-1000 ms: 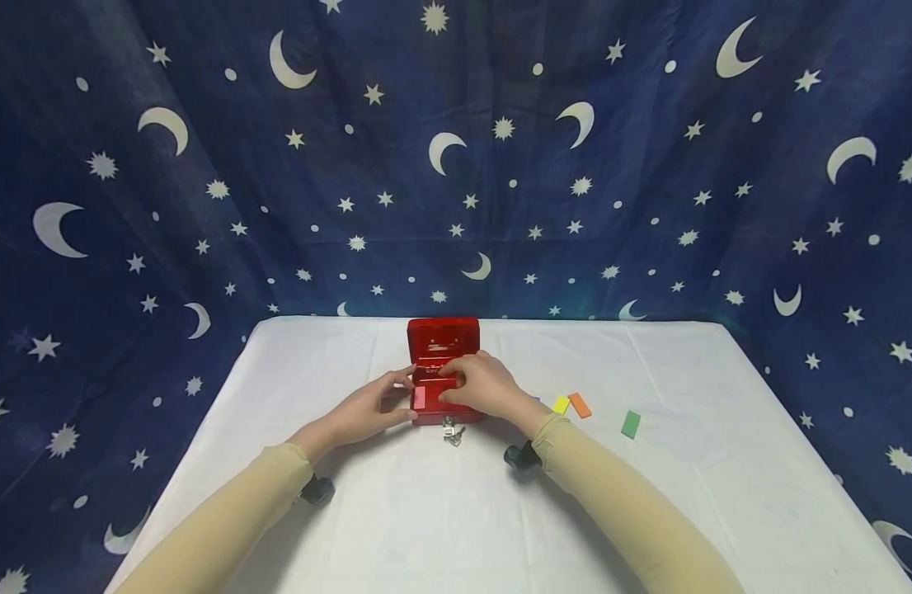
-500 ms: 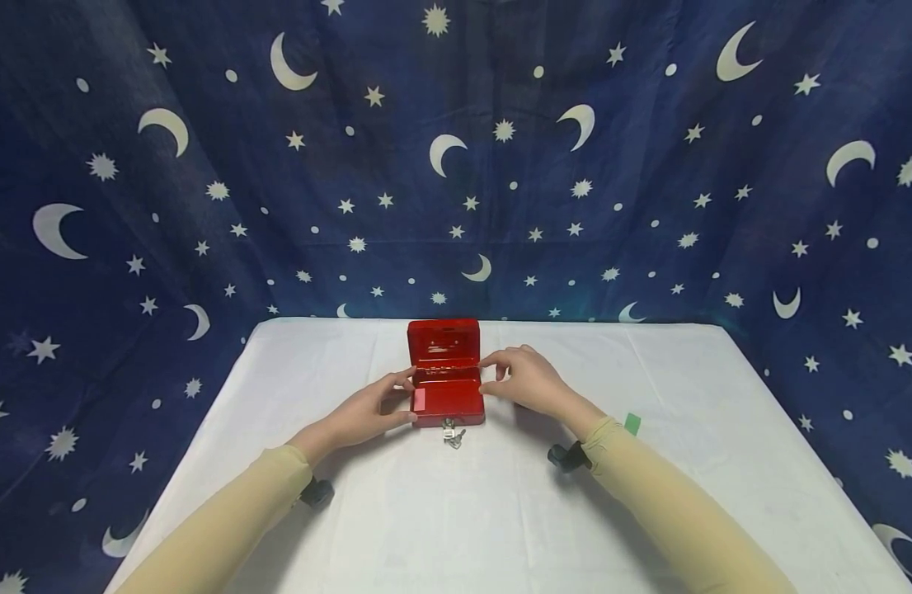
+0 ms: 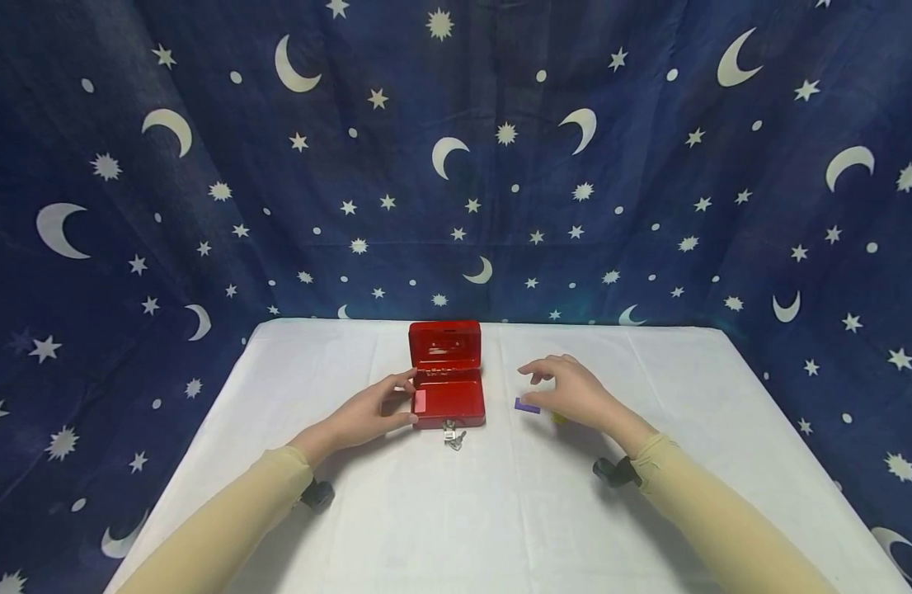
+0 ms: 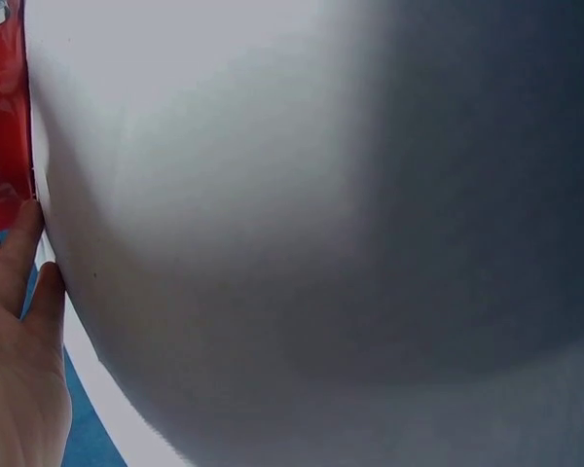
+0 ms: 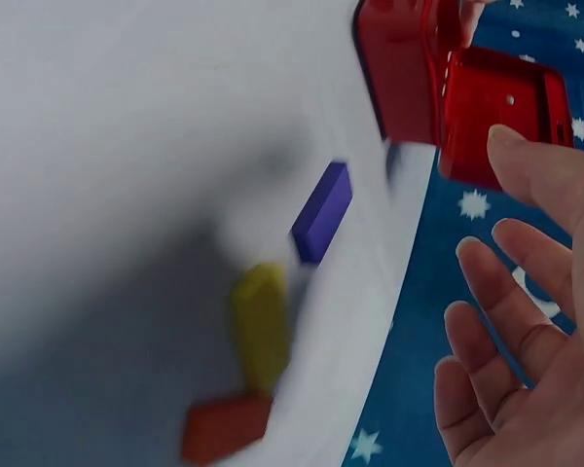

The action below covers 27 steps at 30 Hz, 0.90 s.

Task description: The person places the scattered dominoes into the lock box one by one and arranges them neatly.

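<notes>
- Head view: since half a second ago the right hand (image 3: 575, 392) has left the right side of the red box (image 3: 465, 420) and now hovers over the purple block (image 3: 528, 407), just uncovered; its fingers and thumb are parted, gripping nothing.
- The left hand (image 3: 367, 410) has stayed at the box's left side, thumb and fingers spread, fingertips touching it.
- The purple block, slim and flat-sided, lies on the cloth right of the box, near a yellow block (image 5: 263, 326).
- The glossy box has its lid (image 3: 444, 345) raised, a pink block (image 3: 420, 402) inside at left and keys (image 3: 456, 440) in front.
</notes>
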Each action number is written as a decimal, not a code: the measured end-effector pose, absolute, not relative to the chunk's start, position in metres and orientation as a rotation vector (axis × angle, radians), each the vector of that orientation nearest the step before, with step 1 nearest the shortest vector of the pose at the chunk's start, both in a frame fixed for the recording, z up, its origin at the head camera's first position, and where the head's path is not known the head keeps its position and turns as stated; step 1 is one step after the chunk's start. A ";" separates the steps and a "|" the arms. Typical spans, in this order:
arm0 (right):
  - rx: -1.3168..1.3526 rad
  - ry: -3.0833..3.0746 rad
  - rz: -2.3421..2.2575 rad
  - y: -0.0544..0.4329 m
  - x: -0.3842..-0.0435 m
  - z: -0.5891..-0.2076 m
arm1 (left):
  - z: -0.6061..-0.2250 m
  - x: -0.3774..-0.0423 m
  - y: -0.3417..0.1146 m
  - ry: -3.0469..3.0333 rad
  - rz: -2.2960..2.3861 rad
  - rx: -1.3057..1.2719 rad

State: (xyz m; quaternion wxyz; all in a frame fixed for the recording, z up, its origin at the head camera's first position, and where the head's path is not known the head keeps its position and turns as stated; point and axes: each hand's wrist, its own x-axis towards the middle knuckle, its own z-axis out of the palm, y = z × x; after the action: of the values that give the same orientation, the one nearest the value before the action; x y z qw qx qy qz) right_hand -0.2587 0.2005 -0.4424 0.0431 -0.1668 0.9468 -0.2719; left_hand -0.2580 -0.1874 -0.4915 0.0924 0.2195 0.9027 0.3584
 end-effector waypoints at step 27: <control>-0.360 3.029 -0.745 0.305 -0.215 -0.466 | -0.492 -0.258 -0.187 2.685 1.048 0.629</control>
State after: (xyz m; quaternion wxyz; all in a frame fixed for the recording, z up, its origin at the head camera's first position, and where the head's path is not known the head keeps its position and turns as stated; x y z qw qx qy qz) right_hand -0.2150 0.3053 -0.4657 0.0009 -0.1147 0.9647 -0.2372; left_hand -0.2585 -0.1869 -0.4920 0.0956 0.2124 0.9059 0.3536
